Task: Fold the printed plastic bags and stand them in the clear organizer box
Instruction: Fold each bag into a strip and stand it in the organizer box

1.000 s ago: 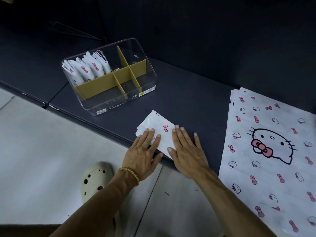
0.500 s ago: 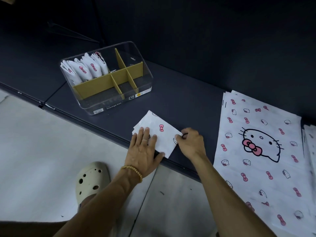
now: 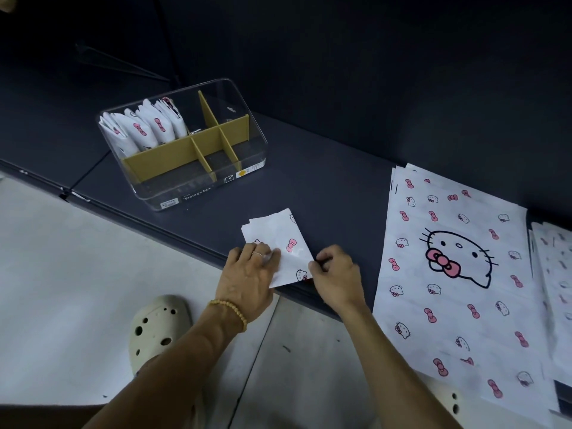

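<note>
Folded bag (image 3: 280,243), white with pink bows and small cat faces, is seen lying at the front edge of the dark shelf (image 3: 340,187), just below the middle of the frame. Its lower left part is pressed flat by the left hand (image 3: 250,274), whose fingers are laid fairly straight over it; a ring and a beaded bracelet (image 3: 230,309) are worn on that hand and wrist. Its lower right corner is pinched by the curled fingers of the right hand (image 3: 337,275).

In the upper left of the frame the clear box (image 3: 185,144) is stood on the same shelf, well apart from the hands. It is split by tan dividers (image 3: 173,156), and several folded bags (image 3: 145,126) are stood upright in its rear left compartment.

At the right of the frame a stack of flat bags (image 3: 458,274) is spread out, printed with a large cat face. A cream clog (image 3: 158,326) is seen on the pale floor (image 3: 77,274) at lower left.
</note>
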Demonstrator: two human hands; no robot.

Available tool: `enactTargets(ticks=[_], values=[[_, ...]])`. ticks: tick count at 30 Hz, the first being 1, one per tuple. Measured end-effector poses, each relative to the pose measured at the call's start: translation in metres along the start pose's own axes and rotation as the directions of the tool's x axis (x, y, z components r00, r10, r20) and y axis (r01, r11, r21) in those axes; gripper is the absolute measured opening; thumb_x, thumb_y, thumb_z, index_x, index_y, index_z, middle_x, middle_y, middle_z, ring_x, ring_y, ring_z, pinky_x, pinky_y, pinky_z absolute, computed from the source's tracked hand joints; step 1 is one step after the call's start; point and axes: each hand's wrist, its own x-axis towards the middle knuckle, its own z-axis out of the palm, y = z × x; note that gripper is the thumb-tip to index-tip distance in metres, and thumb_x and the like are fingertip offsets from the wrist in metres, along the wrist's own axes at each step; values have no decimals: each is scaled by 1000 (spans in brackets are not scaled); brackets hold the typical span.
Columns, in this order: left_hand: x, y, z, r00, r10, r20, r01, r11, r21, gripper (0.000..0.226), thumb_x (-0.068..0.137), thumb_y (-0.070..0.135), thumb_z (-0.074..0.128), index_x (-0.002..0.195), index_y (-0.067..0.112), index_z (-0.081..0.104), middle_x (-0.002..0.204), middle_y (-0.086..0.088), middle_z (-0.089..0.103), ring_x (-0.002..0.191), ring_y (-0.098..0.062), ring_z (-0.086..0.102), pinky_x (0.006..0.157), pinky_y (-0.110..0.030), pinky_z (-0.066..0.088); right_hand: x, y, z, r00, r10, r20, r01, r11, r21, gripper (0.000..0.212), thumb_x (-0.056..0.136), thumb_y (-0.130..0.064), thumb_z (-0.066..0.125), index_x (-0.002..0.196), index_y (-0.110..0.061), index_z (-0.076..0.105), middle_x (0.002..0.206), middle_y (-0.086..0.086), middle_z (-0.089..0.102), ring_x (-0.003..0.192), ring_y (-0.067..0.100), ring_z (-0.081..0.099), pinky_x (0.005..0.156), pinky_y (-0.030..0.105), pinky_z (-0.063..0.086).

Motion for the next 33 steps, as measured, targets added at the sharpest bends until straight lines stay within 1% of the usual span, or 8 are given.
enactTargets(ticks=[2, 3, 7, 14, 20, 25, 29, 33], values=[[-1, -2, -2, 1000, 20, -2, -20, 1000, 12, 65, 85, 31, 49, 147, 19, 35, 138, -1, 43, 125, -24, 40, 102, -37, 31, -7, 5, -1, 908, -399, -124, 346, 884, -313, 29, 81, -39, 67, 105, -23, 63, 105, -10, 64, 100, 15, 57, 82, 33, 45], [-1, -3, -4, 1000, 24, -8, -23, 1000, 9, 63, 84, 29, 50, 146, 18, 38, 137, -2, 46, 124, -25, 43, 100, -38, 33, -9, 4, -1, 850, -526, -37, 479, 800, -361, 44, 76, -48, 66, 113, -25, 62, 120, -11, 60, 111, 13, 50, 89, 33, 40], [-6, -9, -6, 997, 59, -53, -61, 997, -53, 58, 80, 19, 63, 136, 15, 54, 131, -4, 56, 120, -27, 53, 92, -40, 44, -1, 9, 0, 765, -507, 397, 642, 644, -416, 73, 79, -56, 65, 144, -29, 44, 152, -18, 37, 142, 2, 24, 108, 27, 21], [0, -21, -10, 984, -133, -122, 62, 886, -460, 22, 91, 23, 65, 107, 9, 73, 112, -6, 70, 108, -26, 63, 90, -40, 50, 17, 0, -3, 920, -348, 182, 364, 929, -63, 13, 93, -32, 64, 102, -26, 72, 91, -8, 66, 77, 12, 60, 75, 33, 52], [15, -19, -9, 842, -534, 83, 447, 603, -660, 44, 92, 35, 62, 56, 16, 45, 54, 3, 38, 71, -37, 49, 62, -32, 37, 36, -31, 16, 969, -205, 135, 226, 960, -164, 23, 99, -33, 53, 86, -13, 54, 81, -2, 65, 85, 25, 64, 76, 42, 54], [28, -22, -9, 811, -578, 84, 528, 664, -530, 40, 92, 39, 59, 63, 14, 47, 64, -4, 56, 72, -33, 59, 62, -35, 47, 43, -38, 29, 988, -143, 66, 156, 942, -297, 26, 102, -34, 47, 106, -12, 60, 104, 9, 67, 97, 31, 63, 75, 38, 50], [25, -19, -5, 803, -596, -21, 509, 703, -496, 24, 90, 39, 62, 98, 17, 54, 82, -3, 66, 77, -28, 62, 73, -37, 50, 42, -38, 33, 996, -85, 11, 86, 977, -195, 21, 98, -31, 53, 100, -13, 64, 92, 8, 72, 90, 28, 67, 77, 36, 55], [20, -22, 2, 901, -306, -306, 231, 938, -259, 36, 78, 16, 78, 110, 9, 66, 105, -13, 62, 89, -35, 60, 72, -43, 50, 40, -35, 34, 993, -86, -81, 73, 986, -149, 13, 95, -26, 58, 95, -14, 62, 85, 4, 72, 82, 24, 68, 70, 29, 51]])
